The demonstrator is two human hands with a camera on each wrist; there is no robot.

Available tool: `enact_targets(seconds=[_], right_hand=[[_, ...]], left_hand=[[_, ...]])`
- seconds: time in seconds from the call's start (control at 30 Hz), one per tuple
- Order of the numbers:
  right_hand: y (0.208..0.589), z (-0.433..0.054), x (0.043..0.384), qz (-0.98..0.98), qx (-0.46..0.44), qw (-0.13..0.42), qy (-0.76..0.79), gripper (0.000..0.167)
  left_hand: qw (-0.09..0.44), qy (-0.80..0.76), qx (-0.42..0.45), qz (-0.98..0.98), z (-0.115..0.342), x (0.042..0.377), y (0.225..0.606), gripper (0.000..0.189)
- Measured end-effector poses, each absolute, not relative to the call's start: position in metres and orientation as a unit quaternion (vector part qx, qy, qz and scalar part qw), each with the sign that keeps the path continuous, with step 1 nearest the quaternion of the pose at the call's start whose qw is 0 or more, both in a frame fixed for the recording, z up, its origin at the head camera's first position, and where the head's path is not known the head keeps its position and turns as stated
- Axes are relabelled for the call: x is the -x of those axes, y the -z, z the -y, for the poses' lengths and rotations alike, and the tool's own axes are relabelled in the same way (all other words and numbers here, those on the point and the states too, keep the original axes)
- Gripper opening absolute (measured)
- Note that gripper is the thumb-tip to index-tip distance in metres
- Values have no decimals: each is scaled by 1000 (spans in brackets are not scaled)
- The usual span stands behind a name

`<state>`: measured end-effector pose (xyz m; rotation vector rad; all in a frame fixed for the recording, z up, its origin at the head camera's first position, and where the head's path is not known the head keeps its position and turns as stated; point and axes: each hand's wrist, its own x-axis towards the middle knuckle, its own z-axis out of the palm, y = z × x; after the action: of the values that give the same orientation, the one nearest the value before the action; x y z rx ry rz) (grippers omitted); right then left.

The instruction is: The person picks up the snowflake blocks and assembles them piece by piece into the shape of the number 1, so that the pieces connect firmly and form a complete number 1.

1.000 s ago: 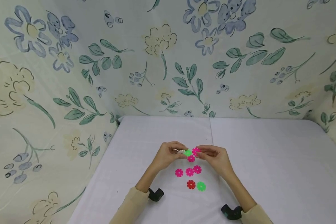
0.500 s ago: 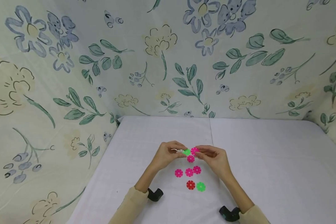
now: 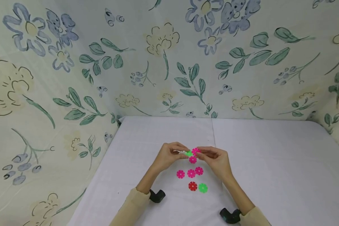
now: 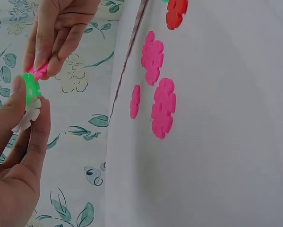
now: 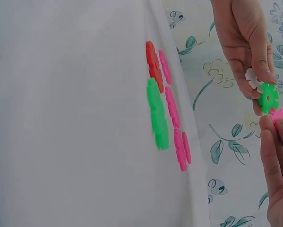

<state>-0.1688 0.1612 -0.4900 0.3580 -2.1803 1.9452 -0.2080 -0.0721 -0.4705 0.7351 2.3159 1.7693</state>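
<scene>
My left hand [image 3: 169, 155] pinches a white notched plastic disc [image 4: 29, 116] and a green notched disc [image 4: 31, 89] that are joined edge to edge. Facing it, my right hand [image 3: 216, 158] pinches a pink notched disc [image 3: 196, 152] between thumb and fingers. The pink disc's edge meets the green disc's edge, as the right wrist view also shows at the green piece [image 5: 269, 98]. Both hands are raised over the table, fingertips close together. Fingers partly cover the white disc and the pink disc.
Several pink discs [image 3: 191, 173] lie on the white-covered table [image 3: 260, 163] below the hands. Nearer me are a red disc [image 3: 192, 186] and another green disc [image 3: 203, 188]. A flower-patterned cloth [image 3: 158, 72] hangs behind. Black mounts [image 3: 157, 196] sit at both wrists.
The right hand has shifted slightly left, bringing the pink disc closer against the green one. The left hand stays nearly still, and the discs on the table lie as before.
</scene>
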Motion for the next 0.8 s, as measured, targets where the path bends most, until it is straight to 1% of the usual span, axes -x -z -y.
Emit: enact_targets(seconds=[0.43, 0.8], right_hand=[[491, -158, 168, 720, -95, 119, -677, 24], [493, -151, 168, 678, -103, 122, -717, 23]], left_hand=[[62, -603, -230, -761, 67, 208, 472, 20], [43, -618, -224, -753, 68, 206, 473, 21]])
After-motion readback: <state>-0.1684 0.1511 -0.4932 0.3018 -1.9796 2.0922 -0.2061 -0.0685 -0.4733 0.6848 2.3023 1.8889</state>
